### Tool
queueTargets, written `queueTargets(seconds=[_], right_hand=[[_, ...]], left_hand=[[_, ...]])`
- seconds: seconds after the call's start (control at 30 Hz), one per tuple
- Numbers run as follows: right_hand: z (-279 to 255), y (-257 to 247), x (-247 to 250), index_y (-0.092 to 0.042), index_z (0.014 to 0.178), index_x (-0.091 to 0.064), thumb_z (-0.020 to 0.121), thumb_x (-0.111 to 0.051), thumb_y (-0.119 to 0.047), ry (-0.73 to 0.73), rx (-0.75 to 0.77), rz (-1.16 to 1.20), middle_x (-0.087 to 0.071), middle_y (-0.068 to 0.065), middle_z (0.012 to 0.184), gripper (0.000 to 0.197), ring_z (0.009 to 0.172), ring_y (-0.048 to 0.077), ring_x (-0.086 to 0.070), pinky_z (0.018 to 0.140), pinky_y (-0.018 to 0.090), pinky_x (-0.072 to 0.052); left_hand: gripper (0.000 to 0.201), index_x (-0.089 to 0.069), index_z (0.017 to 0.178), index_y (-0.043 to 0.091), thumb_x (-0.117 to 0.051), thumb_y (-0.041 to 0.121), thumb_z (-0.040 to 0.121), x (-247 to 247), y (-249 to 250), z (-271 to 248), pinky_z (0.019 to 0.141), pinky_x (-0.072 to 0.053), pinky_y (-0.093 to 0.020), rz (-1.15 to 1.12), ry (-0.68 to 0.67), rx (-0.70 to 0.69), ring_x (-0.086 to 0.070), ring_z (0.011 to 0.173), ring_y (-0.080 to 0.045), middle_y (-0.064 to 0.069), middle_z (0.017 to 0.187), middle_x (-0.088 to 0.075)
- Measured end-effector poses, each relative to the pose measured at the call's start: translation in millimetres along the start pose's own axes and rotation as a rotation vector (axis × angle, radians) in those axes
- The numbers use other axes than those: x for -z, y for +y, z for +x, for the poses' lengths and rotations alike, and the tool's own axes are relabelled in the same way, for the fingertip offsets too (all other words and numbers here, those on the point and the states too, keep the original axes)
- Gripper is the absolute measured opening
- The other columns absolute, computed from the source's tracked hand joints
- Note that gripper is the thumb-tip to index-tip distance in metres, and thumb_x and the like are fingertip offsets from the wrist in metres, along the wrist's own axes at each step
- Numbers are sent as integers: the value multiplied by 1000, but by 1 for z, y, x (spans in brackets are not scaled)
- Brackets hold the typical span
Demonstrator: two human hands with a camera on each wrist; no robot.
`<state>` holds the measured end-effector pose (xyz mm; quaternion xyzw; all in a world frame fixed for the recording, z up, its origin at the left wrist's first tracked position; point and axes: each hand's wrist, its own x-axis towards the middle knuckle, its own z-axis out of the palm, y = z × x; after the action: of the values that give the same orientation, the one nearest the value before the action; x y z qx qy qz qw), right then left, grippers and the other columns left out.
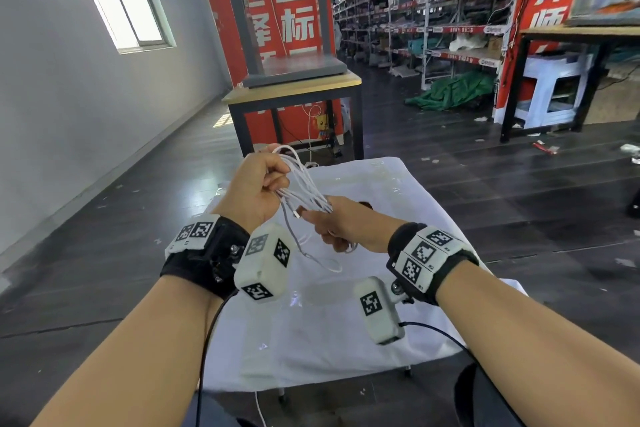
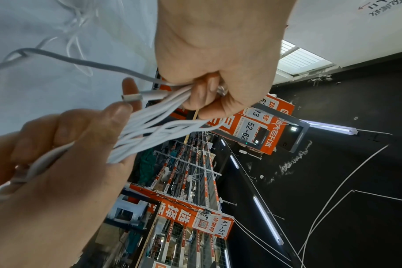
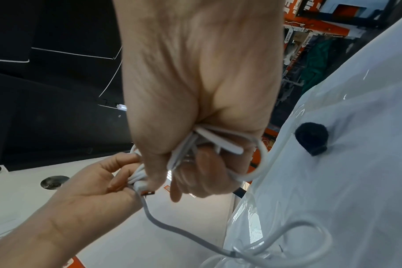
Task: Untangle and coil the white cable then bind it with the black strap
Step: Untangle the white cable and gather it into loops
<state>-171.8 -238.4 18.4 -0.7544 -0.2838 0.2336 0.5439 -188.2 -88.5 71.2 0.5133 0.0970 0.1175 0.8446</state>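
My left hand (image 1: 254, 189) is curled tight around one end of the thin white charging cable (image 1: 304, 192), a bundle of loops held up above the white cloth-covered table (image 1: 398, 305). Moving right, my right hand (image 1: 341, 227) grips the bundle's other end, fingers wrapped around it. A loose tail (image 3: 195, 241) drops from my left hand onto the cloth; I reckon it could snag and pull loops free if my grip eases. The small black fabric strap (image 3: 312, 138) lies on the cloth beyond my right hand, apart from the bundle, so reaching for it risks the coil springing open.
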Motion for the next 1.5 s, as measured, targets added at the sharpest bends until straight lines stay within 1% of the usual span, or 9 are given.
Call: queueTargets(seconds=[0.27,0.57,0.67,0.83,0.97,1.1,1.3,1.4,1.5], right_hand=[[4,3,1,-16,71,-58,92,-62,-25,-106,-44,-97,-34,0,56,22,40,9,-27,42,20,-24],[11,20,5,-13,79,-53,99,-45,-34,-108,-6,16,-58,-2,68,30,71,15,-62,68,21,-43],[16,32,3,-14,77,-52,97,-52,-31,-49,-19,81,-51,-6,51,26,57,12,-62,51,17,-40],[19,50,6,-8,83,-55,97,-53,-22,-16,-15,150,-41,1,53,19,45,10,-43,68,32,-59],[22,67,12,-9,81,-48,102,-41,-22,49,2,227,-40,-3,50,26,46,10,-41,78,37,-55],[28,80,29,-11,79,-44,102,-40,-22,241,-22,556,-33,-2,51,26,42,9,-37,79,40,-55],[38,68,49,-11,76,-43,102,-39,-22,490,6,845,-36,-6,44,29,37,6,-39,46,20,-51],[36,67,52,-11,75,-43,103,-38,-22,541,27,934,-36,-5,43,31,38,7,-39,52,23,-54],[33,74,60,-11,75,-44,102,-40,-20,657,-2,935,-37,-5,41,29,36,9,-39,52,26,-52]], left_hand=[[30,-45,86,10,-32,-16,80,-2,-5,11,32,-25,-15,-71,-54,80,-21,32,-6,1,65,-26],[27,-46,77,10,-36,-15,83,14,-8,27,38,-27,-14,-2,13,157,-23,36,-6,0,59,-34],[27,-45,74,10,-39,-14,84,24,-16,33,37,-30,-14,21,20,222,-24,36,-6,0,60,-36],[24,-51,78,8,-42,-13,86,29,-36,37,39,-36,-14,76,40,222,-30,39,-7,-1,60,-43],[17,-58,107,7,-54,4,91,32,-49,44,68,-55,-23,148,-109,181,-56,62,-15,-7,79,-56],[25,-57,118,14,-58,20,94,35,-60,50,98,-49,-33,375,-106,75,-65,104,-21,-9,114,-63],[22,-66,112,17,-53,26,97,19,-76,36,82,-55,-22,926,-459,15,-70,93,-9,4,107,-71],[16,-71,104,18,-62,21,91,14,-76,28,53,-47,-16,1056,-551,-10,-62,61,-8,1,92,-74],[14,-75,98,20,-65,17,89,22,-77,29,49,-40,-16,1210,-491,-93,-46,47,-5,3,81,-74]])
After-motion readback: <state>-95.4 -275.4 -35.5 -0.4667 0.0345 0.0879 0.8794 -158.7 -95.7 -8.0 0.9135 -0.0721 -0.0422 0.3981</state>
